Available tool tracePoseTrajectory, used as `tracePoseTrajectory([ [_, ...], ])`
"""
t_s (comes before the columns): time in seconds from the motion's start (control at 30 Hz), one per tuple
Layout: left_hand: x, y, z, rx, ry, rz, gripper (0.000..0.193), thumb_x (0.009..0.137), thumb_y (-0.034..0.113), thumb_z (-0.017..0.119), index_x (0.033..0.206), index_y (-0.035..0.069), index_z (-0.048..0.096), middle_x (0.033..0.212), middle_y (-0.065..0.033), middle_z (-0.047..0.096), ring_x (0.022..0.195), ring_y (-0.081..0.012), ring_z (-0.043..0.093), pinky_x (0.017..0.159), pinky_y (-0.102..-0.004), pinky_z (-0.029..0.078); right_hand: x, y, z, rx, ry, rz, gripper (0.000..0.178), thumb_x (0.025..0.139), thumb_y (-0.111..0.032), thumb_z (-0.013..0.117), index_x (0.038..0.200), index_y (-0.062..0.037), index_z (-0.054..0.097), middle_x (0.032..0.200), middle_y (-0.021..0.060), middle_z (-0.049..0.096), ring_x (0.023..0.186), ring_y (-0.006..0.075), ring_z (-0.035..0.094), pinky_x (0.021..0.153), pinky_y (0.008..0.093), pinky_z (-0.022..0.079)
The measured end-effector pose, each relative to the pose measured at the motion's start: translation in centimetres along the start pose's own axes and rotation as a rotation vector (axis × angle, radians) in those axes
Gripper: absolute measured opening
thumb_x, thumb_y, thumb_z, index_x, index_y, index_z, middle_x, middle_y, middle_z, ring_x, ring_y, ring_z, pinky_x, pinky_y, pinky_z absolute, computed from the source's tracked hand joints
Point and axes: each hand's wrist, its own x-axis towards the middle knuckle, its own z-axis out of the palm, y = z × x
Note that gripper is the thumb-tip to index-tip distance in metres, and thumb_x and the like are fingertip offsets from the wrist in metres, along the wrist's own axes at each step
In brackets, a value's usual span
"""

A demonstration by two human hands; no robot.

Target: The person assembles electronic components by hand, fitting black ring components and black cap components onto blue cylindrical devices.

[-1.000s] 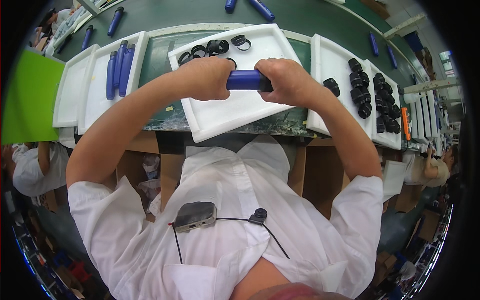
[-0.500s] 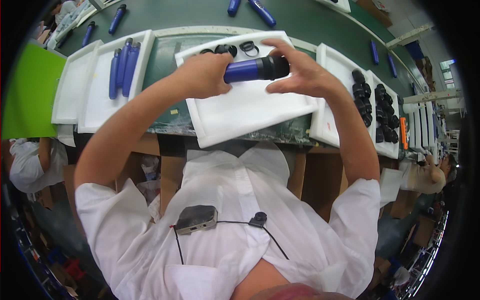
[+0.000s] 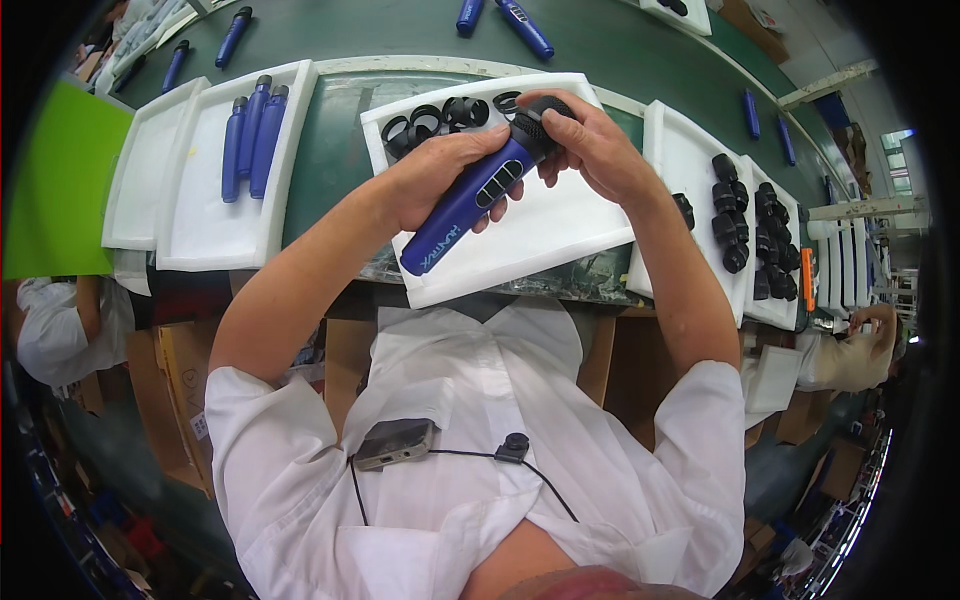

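A blue microphone (image 3: pixel 462 207) with a black head is held slantwise over the white foam tray (image 3: pixel 430 290) before me, its tail toward my lower left. My left hand (image 3: pixel 440 175) wraps round the body, the thumb near the neck and fingertips showing past the dark button panel. Around the black head close the fingers of my right hand (image 3: pixel 592 145). Several black rings (image 3: pixel 425 120) lie along the far edge of that tray, partly behind the hands.
At left, a foam tray (image 3: pixel 180 225) carries blue microphones (image 3: pixel 265 140). Trays at right hold black microphone heads (image 3: pixel 735 215). More blue microphones (image 3: pixel 525 28) lie on the green bench (image 3: pixel 380 40) farther back. Co-workers sit at both sides.
The microphone has turned from nearly level to slanted, its button panel now facing up. My right hand, open beside the head before, has closed on it.
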Motion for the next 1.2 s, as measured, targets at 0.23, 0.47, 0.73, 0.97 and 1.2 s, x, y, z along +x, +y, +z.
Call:
tracePoseTrajectory([
  [0.23, -0.6, 0.1, -1.9, -0.117, -0.019, 0.009, 0.052, 0.106, 0.051, 0.044, 0.124, 0.003, 0.054, 0.092, -0.0132, 0.067, 0.066, -0.0181, 0.067, 0.049, -0.0295, 0.055, 2.5, -0.2, 1.2, -0.046, -0.056, 0.019, 0.054, 0.102, -0.045, 0.061, 0.134, -0.0016, 0.055, 0.092, 0.0076, 0.065, 0.070, 0.0142, 0.065, 0.063, 0.0273, 0.054],
  [0.47, -7.3, 5.0, -10.7, 0.631, 0.606, 0.537, 0.056, 0.096, 0.042, 0.068, 0.134, 0.001, 0.057, 0.097, -0.0082, 0.067, 0.082, -0.0134, 0.064, 0.075, -0.0272, 0.053, 4.1, 2.2, -5.3, -0.533, 0.342, 0.076, 0.055, 0.096, -0.033, 0.063, 0.139, 0.0014, 0.054, 0.095, 0.0110, 0.068, 0.077, 0.0147, 0.063, 0.068, 0.0286, 0.054],
  [0.73, -19.9, 0.3, -30.7, 1.336, 1.637, 0.042, 0.046, 0.093, 0.042, 0.065, 0.111, 0.000, 0.064, 0.106, -0.0262, 0.068, 0.099, -0.0448, 0.065, 0.084, -0.0526, 0.049, 16.7, 7.8, -10.4, -1.012, 0.569, 0.112, 0.046, 0.087, -0.034, 0.070, 0.118, 0.0007, 0.068, 0.115, 0.0217, 0.071, 0.110, 0.0367, 0.067, 0.096, 0.0432, 0.051],
  [0.97, -18.1, 1.3, -28.9, 1.523, 1.825, 0.222, 0.051, 0.098, 0.028, 0.065, 0.136, -0.004, 0.055, 0.129, -0.0241, 0.061, 0.117, -0.0404, 0.058, 0.103, -0.0476, 0.045, 28.1, 7.4, -12.3, -1.297, 0.538, 0.358, 0.055, 0.084, -0.039, 0.072, 0.122, -0.0001, 0.065, 0.117, 0.0231, 0.070, 0.112, 0.0371, 0.067, 0.097, 0.0460, 0.052],
  [1.2, -1.9, 11.9, -20.5, 1.184, 1.053, 0.489, 0.044, 0.095, 0.028, 0.068, 0.123, -0.006, 0.063, 0.101, -0.0163, 0.070, 0.097, -0.0261, 0.068, 0.090, -0.0355, 0.052, 28.6, 5.7, -14.0, -0.806, 0.635, 0.366, 0.048, 0.084, -0.040, 0.070, 0.099, 0.0054, 0.070, 0.090, 0.0190, 0.070, 0.087, 0.0270, 0.069, 0.078, 0.0384, 0.053],
])
